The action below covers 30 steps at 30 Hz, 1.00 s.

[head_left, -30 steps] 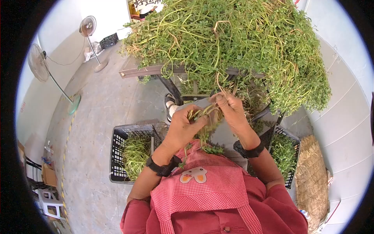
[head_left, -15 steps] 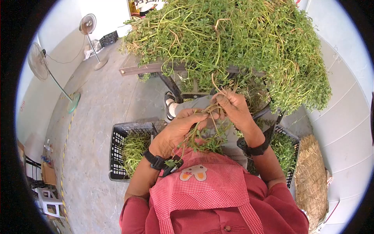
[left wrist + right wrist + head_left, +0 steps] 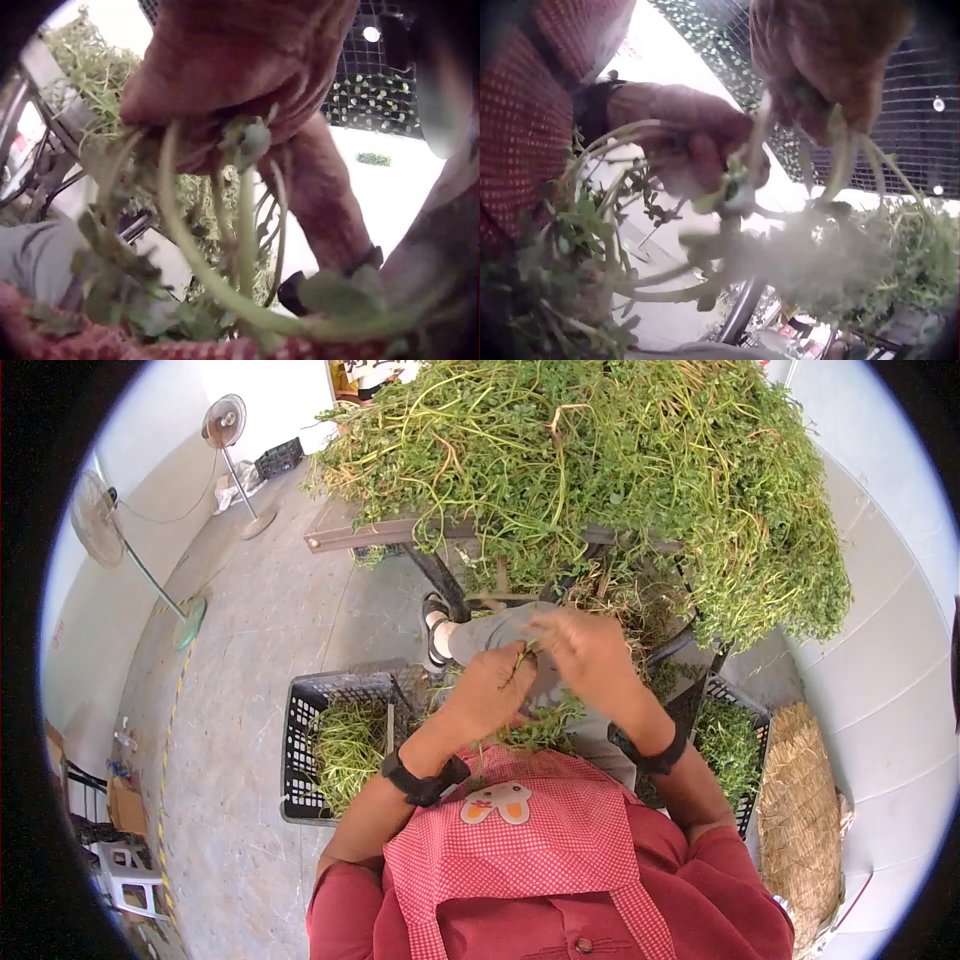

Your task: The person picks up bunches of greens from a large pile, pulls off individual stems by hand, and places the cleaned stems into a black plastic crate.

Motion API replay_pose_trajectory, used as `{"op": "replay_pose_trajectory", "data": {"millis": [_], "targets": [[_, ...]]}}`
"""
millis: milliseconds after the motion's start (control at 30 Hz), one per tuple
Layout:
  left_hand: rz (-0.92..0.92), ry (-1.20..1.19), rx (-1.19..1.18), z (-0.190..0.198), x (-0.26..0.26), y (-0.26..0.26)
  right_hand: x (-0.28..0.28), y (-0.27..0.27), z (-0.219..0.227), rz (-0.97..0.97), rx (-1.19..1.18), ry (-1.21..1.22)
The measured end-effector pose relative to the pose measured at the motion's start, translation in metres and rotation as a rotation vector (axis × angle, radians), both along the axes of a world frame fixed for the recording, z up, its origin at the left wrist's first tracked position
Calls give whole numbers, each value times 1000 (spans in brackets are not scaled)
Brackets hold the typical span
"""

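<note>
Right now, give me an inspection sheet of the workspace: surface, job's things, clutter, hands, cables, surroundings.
Surface: table largely covered by a green plant pile, which spills over the front edge.
Job's things: stems in hand, leafy ends hanging; left crate and right crate both hold greens.
Clutter: loose plant scraps below the table.
Hands: left hand grips the stems; right hand close by, blurred, hold unclear.
Cables: one thin cord near the fans; none seen at the hands.
Surroundings: near fan, far fan, white stool, all on the left; straw mat on the right.
</note>
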<state>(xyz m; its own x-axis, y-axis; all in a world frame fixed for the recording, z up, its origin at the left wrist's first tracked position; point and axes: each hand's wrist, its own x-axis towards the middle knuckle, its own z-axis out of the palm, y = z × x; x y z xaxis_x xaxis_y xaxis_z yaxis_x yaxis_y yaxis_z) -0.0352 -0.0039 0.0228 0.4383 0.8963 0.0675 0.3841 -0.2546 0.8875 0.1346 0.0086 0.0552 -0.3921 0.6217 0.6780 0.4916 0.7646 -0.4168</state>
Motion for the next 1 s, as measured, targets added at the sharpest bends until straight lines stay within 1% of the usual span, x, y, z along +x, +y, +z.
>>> {"op": "replay_pose_trajectory", "data": {"millis": [33, 100, 133, 200, 233, 267, 333, 367, 433, 467, 533, 567, 633, 667, 733, 767, 833, 867, 933, 1000], "targets": [[1, 0, -1, -11, -2, 4, -6, -9, 7, 1, -1, 0], [-130, 108, 824, -42, -8, 8, -15, -32, 24, 152, -12, -112], [-126, 108, 825, -34, -6, 3, -18, -32, 31, 155, -10, -114], [43, -110, 491, -19, -3, -9, -19, -26, 41, 239, -381, 288], [95, -157, 107, -31, -8, 4, -12, -6, 35, 165, -781, 570], [98, -163, 105, -42, -19, 11, -3, 9, 32, 164, -783, 563], [81, -327, -87, -24, -32, 15, 17, 28, 27, 307, -913, 862], [82, -330, -89, -16, -34, 13, 22, 32, 24, 305, -915, 859], [200, -679, -194, -2, -37, 10, 29, 37, 17, 288, -876, 1048], [199, -679, -195, 3, -42, 10, 31, 40, 14, 286, -876, 1049], [284, -928, -409, 11, -57, 12, 35, 44, 11, 195, -855, 1187], [282, -927, -410, 15, -64, 13, 37, 45, 13, 194, -854, 1188], [355, -885, -226, 22, -75, 12, 42, 46, 17, 154, -824, 1271], [357, -883, -228, 27, -78, 9, 45, 47, 18, 153, -827, 1274], [420, -658, -65, 34, -81, 5, 54, 48, 20, 174, -748, 1243], [419, -657, -67, 33, -78, 5, 57, 47, 19, 206, -738, 1225], [454, -575, -33, 28, -68, 6, 54, 43, 18, 200, -757, 1193], [454, -577, -30, 27, -62, 8, 51, 41, 18, 195, -777, 1160], [324, -678, -35, 24, -48, 11, 42, 36, 16, 185, -794, 1148], [336, -641, -26, 21, -33, 14, 35, 31, 13, 174, -819, 1137]]}}
